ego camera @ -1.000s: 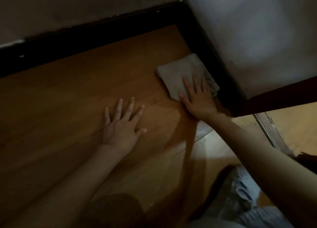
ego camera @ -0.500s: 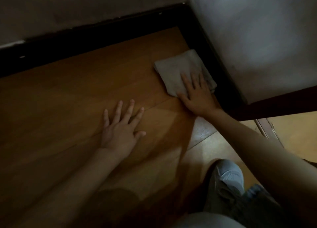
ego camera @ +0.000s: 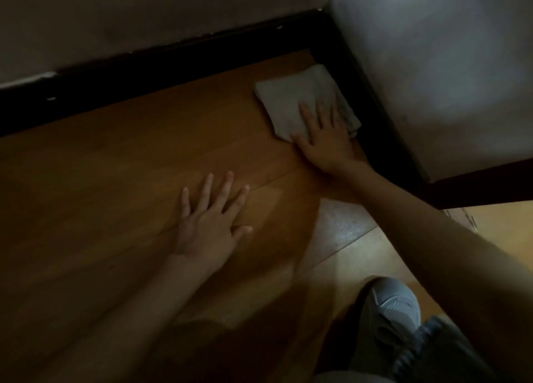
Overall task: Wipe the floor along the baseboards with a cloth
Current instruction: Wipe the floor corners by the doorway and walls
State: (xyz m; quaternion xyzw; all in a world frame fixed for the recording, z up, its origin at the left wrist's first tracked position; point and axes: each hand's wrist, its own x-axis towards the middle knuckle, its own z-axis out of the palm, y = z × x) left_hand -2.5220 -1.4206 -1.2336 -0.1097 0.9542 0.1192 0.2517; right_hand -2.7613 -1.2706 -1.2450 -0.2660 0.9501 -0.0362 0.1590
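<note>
The right hand (ego camera: 324,142) lies flat, fingers straight and slightly spread, pressing the near end of the cloth (ego camera: 294,100) onto the wooden floor (ego camera: 115,166). The cloth is a folded pale grey rectangle, limp and creased, no writing legible; its long axis runs away from the fingertips toward the room corner, its far-right edge against the black baseboard (ego camera: 372,117). To the left and nearer, the left hand (ego camera: 209,227) rests open on bare boards, fingers splayed, holding nothing. Behind the right forearm, a grey shoe (ego camera: 393,307).

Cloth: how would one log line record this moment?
right hand presses cloth | beside baseboard | left hand flat on floor
</note>
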